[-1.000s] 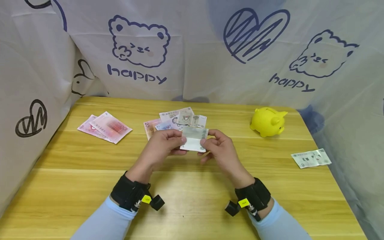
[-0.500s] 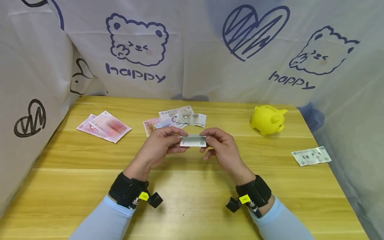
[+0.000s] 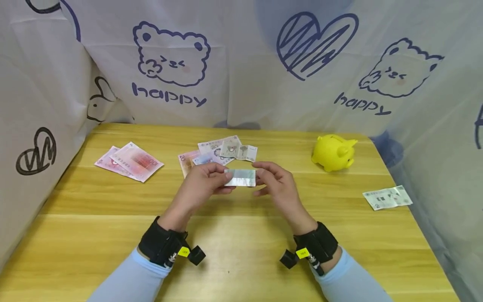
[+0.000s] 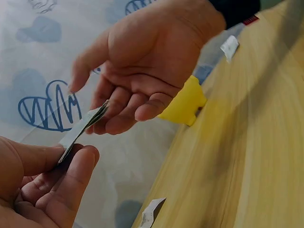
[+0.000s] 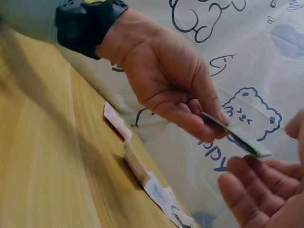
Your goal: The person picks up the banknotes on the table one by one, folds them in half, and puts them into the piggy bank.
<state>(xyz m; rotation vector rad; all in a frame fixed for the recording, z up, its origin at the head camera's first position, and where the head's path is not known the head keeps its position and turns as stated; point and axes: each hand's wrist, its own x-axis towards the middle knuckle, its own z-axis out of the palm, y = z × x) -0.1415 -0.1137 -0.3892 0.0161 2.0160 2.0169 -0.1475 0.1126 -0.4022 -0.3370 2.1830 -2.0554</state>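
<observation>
both hands are up just above the wooden table [image 3: 234, 235], wrist straps on, light blue sleeves. the left hand [image 3: 200, 186] pinches one short end of a folded banknote [image 3: 240, 178] between thumb and fingers, and the note's long axis runs straight across from that hand toward the right hand [image 3: 277, 186], lying roughly level. in the wrist views the note is seen edge-on as a thin strip; the right hand's fingers [image 4: 123, 111] sit loosely curled under its far end with the thumb lifted off, so it's touching or nearly touching but not really clamping, can't tell for sure. just past the hands there's a loose pile of mixed notes [image 3: 220, 152]. farther out to the left lie some pink notes [image 3: 130, 161], out to the right a single green note [image 3: 387, 197], and beyond the right hand a yellow piggy bank [image 3: 333, 152]. a printed cloth [image 3: 241, 63] hangs behind everything.
</observation>
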